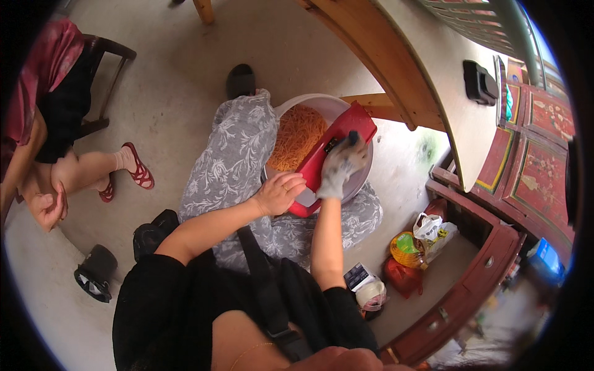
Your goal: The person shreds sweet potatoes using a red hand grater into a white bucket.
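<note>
A long red grater (359, 123) lies slanted across a large whitish tub (306, 99) between my legs. Orange shreds, looking like grated carrot (301, 133), fill much of the tub's left side. My left hand (281, 193) is bare and closed at the grater's near left edge; its fingertips are partly hidden. A grey knitted glove with dark fingertips covers my right hand (342, 166), which presses down on the middle of the grater with fingers bent. Whatever lies under that palm is hidden. Grey patterned cloth (232, 148) covers my legs on both sides of the tub.
A wooden table (402, 68) stands at the upper right, with a black case (480, 83) on it. Another person (52, 145) sits at the left. Bags and packages (408, 250) lie by a dark red cabinet frame (476, 278). A small black bin (96, 272) stands lower left.
</note>
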### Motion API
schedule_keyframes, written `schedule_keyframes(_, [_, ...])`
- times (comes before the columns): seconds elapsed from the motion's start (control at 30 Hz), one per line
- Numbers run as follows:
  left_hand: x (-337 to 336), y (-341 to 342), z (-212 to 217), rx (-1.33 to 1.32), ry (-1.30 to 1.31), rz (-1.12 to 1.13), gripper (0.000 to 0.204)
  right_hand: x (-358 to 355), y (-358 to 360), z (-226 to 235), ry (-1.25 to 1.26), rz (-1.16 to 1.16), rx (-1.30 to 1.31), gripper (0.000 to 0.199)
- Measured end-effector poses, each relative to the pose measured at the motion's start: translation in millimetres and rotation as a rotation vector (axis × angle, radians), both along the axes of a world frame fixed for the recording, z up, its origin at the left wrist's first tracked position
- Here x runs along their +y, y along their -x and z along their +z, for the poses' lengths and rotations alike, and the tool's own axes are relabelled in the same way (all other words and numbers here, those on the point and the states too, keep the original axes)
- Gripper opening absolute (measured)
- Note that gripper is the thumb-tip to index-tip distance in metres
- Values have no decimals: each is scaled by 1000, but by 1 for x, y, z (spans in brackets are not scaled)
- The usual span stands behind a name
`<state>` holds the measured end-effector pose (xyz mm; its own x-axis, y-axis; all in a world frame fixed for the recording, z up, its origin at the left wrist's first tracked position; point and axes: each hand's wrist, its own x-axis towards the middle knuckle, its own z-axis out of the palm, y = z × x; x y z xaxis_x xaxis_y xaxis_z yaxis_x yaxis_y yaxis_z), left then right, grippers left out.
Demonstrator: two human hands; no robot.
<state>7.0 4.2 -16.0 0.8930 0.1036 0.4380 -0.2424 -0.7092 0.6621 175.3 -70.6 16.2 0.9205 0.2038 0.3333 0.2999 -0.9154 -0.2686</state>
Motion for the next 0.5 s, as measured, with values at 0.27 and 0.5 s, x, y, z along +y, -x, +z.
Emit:
schedule_keyframes(0.27, [3,-8,-2,40,-21,-4,35,4,-13,4,-1,47,-63,23])
schedule_keyframes(0.5, [-5,9,-3,28,39,-34,41,8,-41,5,117,-42,33,26])
